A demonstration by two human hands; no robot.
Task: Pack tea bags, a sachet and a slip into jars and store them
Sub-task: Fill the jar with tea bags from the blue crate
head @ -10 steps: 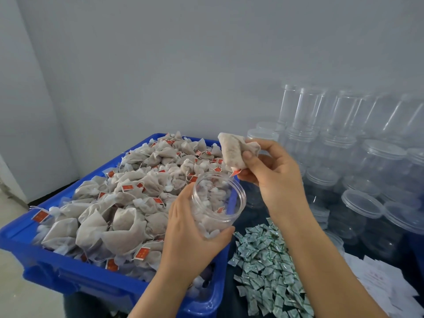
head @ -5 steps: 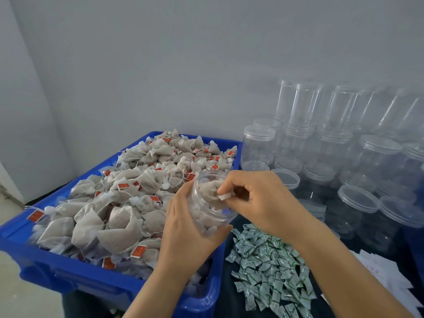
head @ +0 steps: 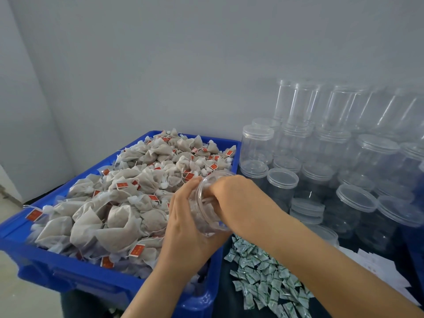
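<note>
A: So, starting at the left of the frame, what is sitting there?

B: A blue crate is filling the lower left, and tea bags with red tags are lying heaped in it, right up above the rim.

A: And moving toward the centre?

B: The left hand is wrapping around a clear jar from below and behind, holding it tilted with the mouth facing up and to the right, over the crate's right edge. Tea bags are showing through its wall.

A: What is the right hand doing?

B: The right hand is reaching into the jar's mouth with its fingers inside. The fingertips are hidden by the jar and the knuckles, so I cannot tell what they are gripping, if anything.

A: Below them?

B: Green-and-white sachets are lying scattered in a pile at lower centre, on a dark table.

A: And further right?

B: Empty clear jars are standing packed together across the right side, some lidded, some stacked. White slips are lying at lower right, partly hidden by the right forearm.
</note>
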